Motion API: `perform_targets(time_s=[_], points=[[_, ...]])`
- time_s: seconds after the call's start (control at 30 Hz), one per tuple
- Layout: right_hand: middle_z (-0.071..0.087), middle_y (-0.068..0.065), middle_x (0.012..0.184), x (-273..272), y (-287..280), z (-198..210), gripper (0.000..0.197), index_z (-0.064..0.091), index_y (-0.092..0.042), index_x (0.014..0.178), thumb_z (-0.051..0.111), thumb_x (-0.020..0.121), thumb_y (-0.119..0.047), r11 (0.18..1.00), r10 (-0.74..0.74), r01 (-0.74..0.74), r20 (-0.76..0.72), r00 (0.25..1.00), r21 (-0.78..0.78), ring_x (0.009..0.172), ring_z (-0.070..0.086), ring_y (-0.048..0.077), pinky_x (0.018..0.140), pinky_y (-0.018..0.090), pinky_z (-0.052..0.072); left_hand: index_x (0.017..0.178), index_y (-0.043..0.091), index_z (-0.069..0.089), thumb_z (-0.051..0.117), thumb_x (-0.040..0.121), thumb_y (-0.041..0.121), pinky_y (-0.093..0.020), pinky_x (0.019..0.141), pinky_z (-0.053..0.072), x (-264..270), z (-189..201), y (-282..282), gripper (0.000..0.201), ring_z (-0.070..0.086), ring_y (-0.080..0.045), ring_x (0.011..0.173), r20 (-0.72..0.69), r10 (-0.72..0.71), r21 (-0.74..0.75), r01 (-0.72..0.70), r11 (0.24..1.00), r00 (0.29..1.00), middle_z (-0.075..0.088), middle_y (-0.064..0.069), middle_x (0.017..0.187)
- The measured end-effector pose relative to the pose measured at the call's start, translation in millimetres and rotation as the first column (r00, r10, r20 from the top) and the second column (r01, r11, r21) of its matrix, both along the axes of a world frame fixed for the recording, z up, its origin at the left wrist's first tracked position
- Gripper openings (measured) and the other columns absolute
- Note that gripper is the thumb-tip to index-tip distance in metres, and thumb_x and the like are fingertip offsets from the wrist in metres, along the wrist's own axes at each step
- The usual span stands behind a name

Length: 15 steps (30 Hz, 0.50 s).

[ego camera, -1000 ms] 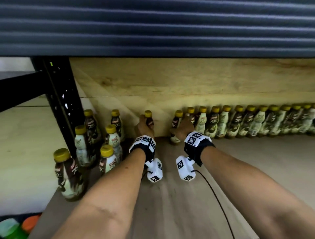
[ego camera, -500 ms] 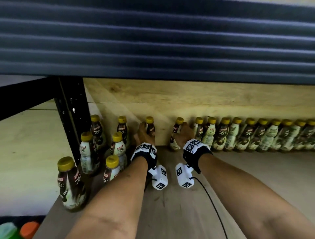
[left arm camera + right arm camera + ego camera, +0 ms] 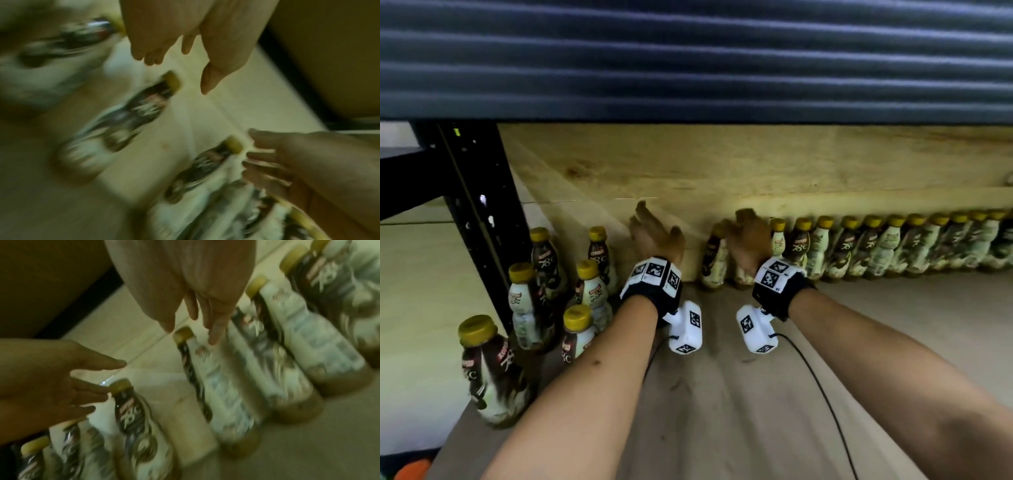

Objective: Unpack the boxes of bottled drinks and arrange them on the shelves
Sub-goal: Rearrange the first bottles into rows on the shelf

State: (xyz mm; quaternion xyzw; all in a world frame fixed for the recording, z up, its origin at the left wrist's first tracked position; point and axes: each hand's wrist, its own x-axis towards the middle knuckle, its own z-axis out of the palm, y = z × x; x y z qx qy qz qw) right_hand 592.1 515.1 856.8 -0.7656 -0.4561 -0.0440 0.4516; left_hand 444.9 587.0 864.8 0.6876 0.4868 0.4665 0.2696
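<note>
Above the shelf (image 3: 722,394), we spread both hands' fingers, left hand (image 3: 654,236) and right hand (image 3: 748,240), gripping nothing beside the bottles (image 3: 893,246).

I'm looking into what reads as a shop stockroom or store shelving bay: a black slotted metal upright (image 3: 477,219) carries a wooden shelf board (image 3: 722,394) under a ribbed dark steel beam (image 3: 688,58). Along the pale back wall (image 3: 688,164) runs a long row of identical yellow-capped bottled drinks (image 3: 893,246), with more of the same clustered at the left (image 3: 585,291).
</note>
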Motion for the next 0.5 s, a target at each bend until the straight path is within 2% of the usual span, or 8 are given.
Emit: perform_targets(time_s=[0.07,0.1,0.17,0.23,0.3,0.37,0.43,0.5], points=[[0.061,0.019,0.124,24.0,-12.4,17.8,0.036,0.054,-0.005,0.128,0.054,0.095,-0.018,0.993,-0.074,0.067,0.065,0.995,0.097,0.117,0.057,0.035,0.098,0.04,0.047,0.142,0.011,0.032,0.061,0.085,0.012,-0.032,0.105,0.04,11.2,19.3,-11.8,0.064,0.046,-0.03,0.128,0.065,-0.055,0.149,0.044,0.988,0.996,0.041,-0.013,0.144],[0.055,0.018,0.133,38.8,-17.9,24.3,0.042,0.05,-0.006,0.135,0.054,0.093,-0.013,0.996,-0.086,0.083,0.084,0.993,0.037,0.126,0.05,0.034,0.103,0.04,0.043,0.14,0.011,0.037,0.058,0.087,0.009,-0.026,0.103,0.038,18.1,25.9,-18.9,0.058,0.046,-0.026,0.128,0.075,-0.1,0.204,0.083,0.976,0.992,0.043,-0.011,0.143],[0.035,0.015,0.153,64.1,-28.6,26.3,0.058,0.032,-0.005,0.148,0.051,0.094,-0.008,0.957,-0.054,0.1,0.172,0.984,-0.272,0.143,0.027,0.035,0.115,0.042,0.03,0.132,0.011,0.048,0.055,0.088,0.006,-0.025,0.1,0.041,33.6,30.8,-31.9,0.045,0.052,-0.023,0.122,0.054,-0.207,0.276,0.184,0.943,0.977,0.054,-0.009,0.134],[0.023,0.013,0.159,76.7,-40.4,16.4,0.062,0.024,-0.005,0.152,0.05,0.095,-0.008,0.859,0.061,0.113,0.319,0.946,-0.499,0.149,0.01,0.033,0.119,0.047,0.022,0.125,0.008,0.055,0.054,0.086,0.004,-0.03,0.096,0.047,52.8,25.4,-43.6,0.04,0.059,-0.026,0.114,0.014,-0.333,0.288,0.315,0.904,0.943,0.063,-0.011,0.122],[0.028,0.017,0.155,76.6,-52.9,0.5,0.063,0.03,-0.003,0.15,0.055,0.091,-0.005,0.87,0.103,0.101,0.378,0.92,-0.483,0.147,0.017,0.037,0.116,0.05,0.024,0.13,0.009,0.052,0.055,0.086,0.005,-0.031,0.095,0.048,72.4,17.7,-55.6,0.044,0.06,-0.029,0.113,-0.075,-0.413,0.202,0.42,0.885,0.908,0.063,-0.013,0.122],[0.038,0.024,0.145,72.9,-64.0,-11.8,0.067,0.035,-0.005,0.148,0.061,0.086,-0.006,0.924,0.086,0.085,0.419,0.904,-0.372,0.137,0.031,0.042,0.109,0.05,0.031,0.143,0.012,0.038,0.056,0.087,0.01,-0.032,0.094,0.048,89.9,9.8,-62.3,0.059,0.058,-0.029,0.116,-0.117,-0.451,0.062,0.46,0.886,0.885,0.058,-0.012,0.13],[0.039,0.027,0.14,67.5,-75.7,-18.2,0.073,0.033,-0.005,0.148,0.064,0.083,-0.008,0.956,0.025,0.09,0.383,0.923,-0.28,0.13,0.036,0.044,0.103,0.047,0.038,0.149,0.012,0.025,0.061,0.085,0.013,-0.036,0.1,0.045,104.0,-0.7,-62.3,0.074,0.05,-0.031,0.124,-0.125,-0.474,-0.078,0.468,0.88,0.872,0.05,-0.013,0.138],[0.035,0.025,0.146,63.7,-87.2,-22.0,0.076,0.031,-0.004,0.148,0.069,0.084,-0.015,0.954,0.009,0.069,0.258,0.966,-0.292,0.131,0.039,0.041,0.1,0.039,0.039,0.14,0.01,0.04,0.066,0.083,0.021,-0.039,0.104,0.041,115.7,-13.1,-56.7,0.063,0.047,-0.033,0.127,-0.184,-0.462,-0.137,0.443,0.886,0.868,0.05,-0.015,0.135]])
